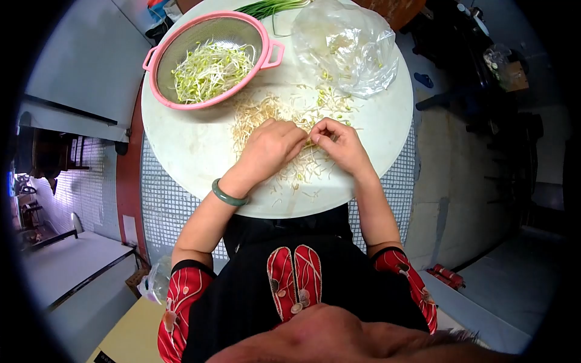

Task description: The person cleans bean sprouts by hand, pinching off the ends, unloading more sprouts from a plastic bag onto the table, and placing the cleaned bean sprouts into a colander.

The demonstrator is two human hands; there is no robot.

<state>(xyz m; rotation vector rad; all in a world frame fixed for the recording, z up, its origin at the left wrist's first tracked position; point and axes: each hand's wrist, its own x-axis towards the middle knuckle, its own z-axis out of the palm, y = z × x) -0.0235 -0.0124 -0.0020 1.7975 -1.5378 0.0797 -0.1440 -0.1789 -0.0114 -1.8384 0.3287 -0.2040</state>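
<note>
My right hand has its thumb and first finger nipped together at the tips, and they seem to pinch one thin sprout. My left hand is right beside it, knuckles up and fingers bent down. Its fingertips are hidden, so I cannot tell if they hold anything. A green bangle sits on my left wrist.

Around my hands lies a mess of thin, pale brown bits. They look like root ends, and most of them lie by my left hand, on the table. There are lots, so I think lots of picking is done.

Just past my right hand are loose sprouts with yellow-green tops. I think those are some of the ones left to do. Behind them is a clear bag. A few sprouts show through it, but I cannot tell how many.

Past the bits, up on the left, is the pink strainer. It has a big heap of clean-looking sprouts in it, and I take that to be the done part. I would guess more is done than left. Some onions lie at the far side, away from my hands.
</note>
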